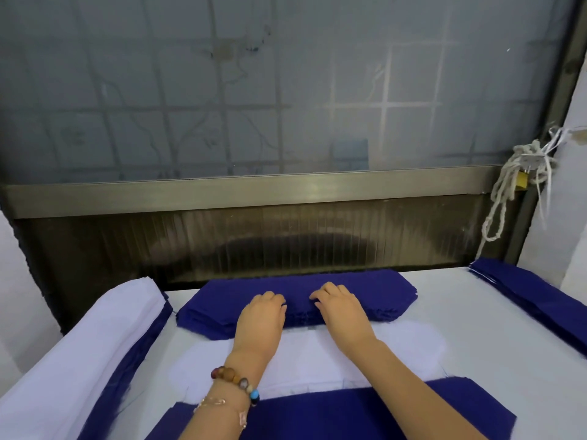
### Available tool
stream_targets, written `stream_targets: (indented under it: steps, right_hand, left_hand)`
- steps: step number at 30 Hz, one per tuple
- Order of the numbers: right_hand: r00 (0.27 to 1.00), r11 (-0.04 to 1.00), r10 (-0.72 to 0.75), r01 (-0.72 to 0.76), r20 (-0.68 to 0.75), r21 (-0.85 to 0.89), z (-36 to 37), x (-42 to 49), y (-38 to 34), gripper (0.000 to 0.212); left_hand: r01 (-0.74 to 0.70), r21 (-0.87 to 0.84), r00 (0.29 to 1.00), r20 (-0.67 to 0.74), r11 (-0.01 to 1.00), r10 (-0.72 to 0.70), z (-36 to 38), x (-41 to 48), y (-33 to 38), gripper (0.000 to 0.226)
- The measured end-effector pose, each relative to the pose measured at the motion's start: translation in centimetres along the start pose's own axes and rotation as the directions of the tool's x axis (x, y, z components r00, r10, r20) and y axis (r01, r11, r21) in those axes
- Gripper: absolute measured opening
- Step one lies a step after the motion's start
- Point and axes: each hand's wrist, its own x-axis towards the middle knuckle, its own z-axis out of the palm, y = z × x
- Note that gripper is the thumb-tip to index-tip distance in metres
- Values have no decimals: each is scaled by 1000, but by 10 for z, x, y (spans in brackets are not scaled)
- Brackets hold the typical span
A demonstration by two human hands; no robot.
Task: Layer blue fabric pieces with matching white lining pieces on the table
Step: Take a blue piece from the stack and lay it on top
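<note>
The person's got both hands up on the stack of dark blue fabric pieces sitting at the far middle of the white tabletop. The left hand and right hand are side by side near the stack's near edge, knuckles up, fingers bent with the tips down on the top layer. Honestly can't tell if either hand is actually pinching a layer or just pressing on it.

Just nearer than that stack, a flat white lining piece lies under both forearms. Nearer still is a flat dark blue fabric piece, its far edge overlapping the white one.

Off to the left there's a long pile of white fabric with blue edges poking out underneath. On the far right sits another stack of blue pieces.

A multicoloured beaded bracelet is on the left wrist. Behind the tabletop is a frosted window pane with a metal rail below it, and a knotted off-white rope hangs at the right by a small yellow padlock.
</note>
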Motion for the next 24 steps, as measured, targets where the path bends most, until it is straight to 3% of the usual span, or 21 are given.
stream_targets:
  steps: [6, 11, 15, 20, 24]
  right_hand:
    - [996, 998, 66, -66, 59, -4, 4, 33, -2, 11]
    - [987, 994, 110, -111, 119, -4, 5, 54, -1, 35]
    - [987, 996, 84, -78, 139, -50, 6, 61, 4, 36]
    - [993, 995, 63, -71, 105, 74, 6, 59, 13, 23]
    - [980, 976, 76, -110, 183, 186, 1, 63, 18, 22]
  left_hand:
    - [45, 12, 998, -37, 999, -44, 3, 31, 4, 17]
    - [54, 25, 998, -16, 998, -54, 7, 55, 2, 28]
    - [41, 94, 998, 34, 995, -44, 21, 64, 1, 29]
    - [48, 69, 999, -24, 996, -46, 33, 58, -3, 29]
    - [9, 1, 999, -32, 1000, -9, 30, 58, -6, 17]
